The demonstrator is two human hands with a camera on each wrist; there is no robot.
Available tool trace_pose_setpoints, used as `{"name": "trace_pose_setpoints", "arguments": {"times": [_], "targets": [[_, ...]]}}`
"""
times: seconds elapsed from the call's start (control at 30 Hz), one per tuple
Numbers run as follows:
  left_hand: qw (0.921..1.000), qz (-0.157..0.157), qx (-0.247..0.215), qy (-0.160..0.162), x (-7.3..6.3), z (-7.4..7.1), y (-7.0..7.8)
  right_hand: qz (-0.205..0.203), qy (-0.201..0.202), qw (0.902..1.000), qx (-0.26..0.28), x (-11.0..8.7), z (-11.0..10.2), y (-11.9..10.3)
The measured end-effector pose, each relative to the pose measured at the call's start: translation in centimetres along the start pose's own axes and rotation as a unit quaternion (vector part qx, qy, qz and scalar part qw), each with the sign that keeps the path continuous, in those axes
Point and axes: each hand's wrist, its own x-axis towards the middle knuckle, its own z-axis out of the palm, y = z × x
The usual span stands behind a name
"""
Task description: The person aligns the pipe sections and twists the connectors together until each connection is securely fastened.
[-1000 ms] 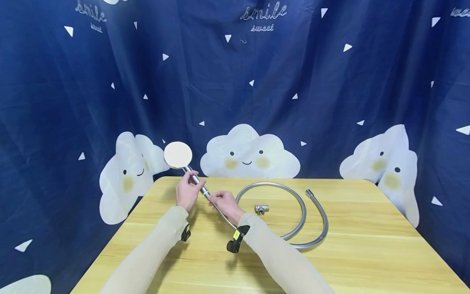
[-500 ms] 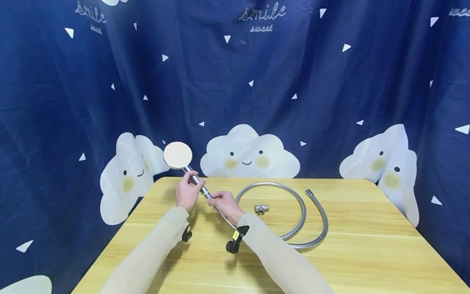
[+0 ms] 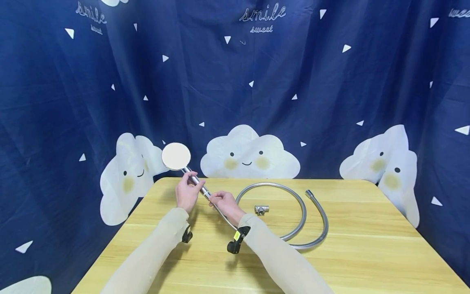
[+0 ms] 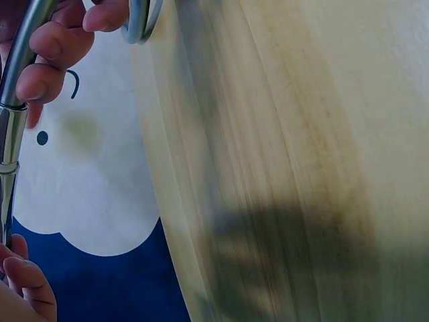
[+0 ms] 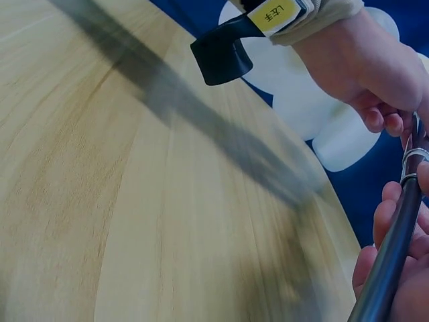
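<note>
My left hand (image 3: 187, 194) grips the silver handle of a hand shower (image 3: 176, 156), whose round white head points up and left above the table. Just below the handle's end, my right hand (image 3: 225, 205) pinches the grey shower hose (image 3: 304, 212) at its connector. Handle and hose end meet in line between the two hands; whether they are screwed together cannot be told. In the right wrist view the fingers (image 5: 383, 225) curl round the hose. My right forearm hides part of the hose, which loops over the table to a free metal end (image 3: 309, 193).
A small metal tee fitting (image 3: 261, 210) lies inside the hose loop on the wooden table (image 3: 367, 253). A dark blue curtain (image 3: 312, 102) with clouds stands behind the far table edge. Each wrist wears a black camera (image 3: 234, 245).
The shower head has shifted slightly to the left. My right fingers have moved a little at the hose connector; both hands otherwise keep their places.
</note>
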Motion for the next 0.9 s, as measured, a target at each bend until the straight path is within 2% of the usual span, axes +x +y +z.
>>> {"name": "trace_pose_setpoints", "arguments": {"times": [0.2, 0.9], "targets": [[1.0, 0.001, -0.003, 0.003, -0.09, -0.04, 0.21, 0.01, 0.0, 0.9999, 0.0, 0.06, -0.06, -0.12], [0.9999, 0.006, 0.0, 0.012, -0.18, -0.04, 0.36, 0.0, -0.018, 0.9997, -0.019, -0.08, -0.1, -0.23]]}}
